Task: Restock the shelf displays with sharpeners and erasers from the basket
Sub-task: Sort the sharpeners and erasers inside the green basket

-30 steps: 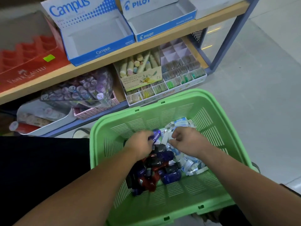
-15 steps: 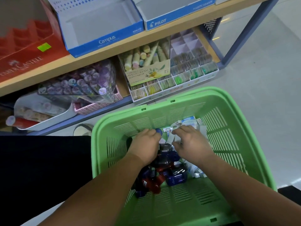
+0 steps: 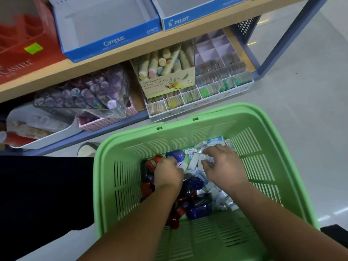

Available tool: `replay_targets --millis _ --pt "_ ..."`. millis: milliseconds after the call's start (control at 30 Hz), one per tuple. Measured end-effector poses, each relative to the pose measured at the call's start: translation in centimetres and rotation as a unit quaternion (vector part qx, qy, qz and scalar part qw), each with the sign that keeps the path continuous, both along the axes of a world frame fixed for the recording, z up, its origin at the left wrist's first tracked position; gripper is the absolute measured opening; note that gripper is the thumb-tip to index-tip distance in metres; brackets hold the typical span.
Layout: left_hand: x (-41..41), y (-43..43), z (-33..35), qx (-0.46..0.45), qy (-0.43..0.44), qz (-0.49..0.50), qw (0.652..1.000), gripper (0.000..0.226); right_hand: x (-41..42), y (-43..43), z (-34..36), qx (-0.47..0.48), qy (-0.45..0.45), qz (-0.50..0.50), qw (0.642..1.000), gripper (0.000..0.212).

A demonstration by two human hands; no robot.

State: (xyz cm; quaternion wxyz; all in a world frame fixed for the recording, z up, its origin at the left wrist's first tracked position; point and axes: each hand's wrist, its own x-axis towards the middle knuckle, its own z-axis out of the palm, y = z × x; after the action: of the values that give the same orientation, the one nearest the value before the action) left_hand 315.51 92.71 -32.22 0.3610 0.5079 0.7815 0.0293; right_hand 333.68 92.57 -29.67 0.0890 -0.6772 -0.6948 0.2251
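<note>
Both my hands are down inside the green basket [image 3: 263, 117]. My left hand [image 3: 168, 173] rests curled on a pile of red and dark blue sharpeners [image 3: 197, 210]; what its fingers hold is hidden. One blue sharpener [image 3: 176, 155] lies just beyond its fingertips. My right hand [image 3: 222, 164] is spread over the white and blue erasers [image 3: 223, 199], its fingers closing around several of them. The empty Campus display box [image 3: 111, 40] and Pilot display box [image 3: 178, 20] stand on the wooden shelf [image 3: 131, 51] above.
On the lower shelf sit a hand cream box [image 3: 167, 76], a compartment tray of small packets [image 3: 216, 85], a clear tub of purple items [image 3: 82, 91] and a white tray [image 3: 43, 129]. A red Faber-Castell display [image 3: 22, 49] is at the upper left. Bare floor lies to the right.
The view has tilted down, so the shelf shifted up in frame. Both hands moved slightly toward the basket's far side; the right hand spread over the erasers and a blue sharpener came free of the left hand.
</note>
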Motion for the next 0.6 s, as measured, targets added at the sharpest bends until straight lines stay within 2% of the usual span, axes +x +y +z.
replay_targets --millis 133,267,367,500,600 --pt "0.1 -1.3 0.1 0.032 -0.063 0.093 0.993 0.034 -0.6 0.0 0.3 -0.011 0.017 -0.002 1.000 0.029" --pt "0.7 -1.6 0.3 0.007 -0.096 0.158 0.983 0.040 -1.8 -0.1 0.8 -0.106 0.034 0.040 0.993 0.034" --pt "0.4 -1.8 0.0 -0.006 -0.102 0.123 0.987 0.042 -2.2 0.2 0.6 -0.147 0.012 0.063 0.987 0.037" --pt "-0.3 -1.6 0.0 -0.014 -0.108 0.067 0.992 0.045 -1.6 0.6 0.3 -0.188 0.102 -0.072 0.974 0.025" --pt "-0.7 -0.7 0.3 -0.029 -0.115 0.010 0.993 0.043 -1.0 0.8 0.1 -0.209 0.158 -0.104 0.959 0.018"
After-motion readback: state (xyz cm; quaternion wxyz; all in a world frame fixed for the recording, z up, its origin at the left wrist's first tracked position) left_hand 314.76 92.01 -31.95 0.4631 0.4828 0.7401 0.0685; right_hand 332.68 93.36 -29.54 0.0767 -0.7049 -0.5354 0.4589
